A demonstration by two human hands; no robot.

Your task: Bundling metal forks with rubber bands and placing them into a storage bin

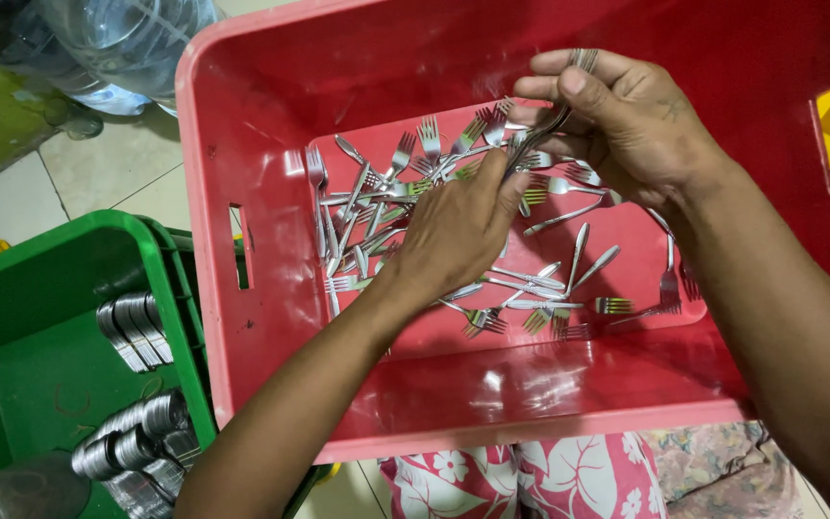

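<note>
The left hand [453,231] covers some forks [549,288] under it, so no idea how many. Green crate [160,288] and water bottle [132,43] get cut off at the edges.

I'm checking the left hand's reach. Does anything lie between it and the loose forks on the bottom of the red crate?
Nothing visible does. The left hand is down inside the red crate, right over the loose forks. The right hand holds a bunch of forks to the side.
</note>
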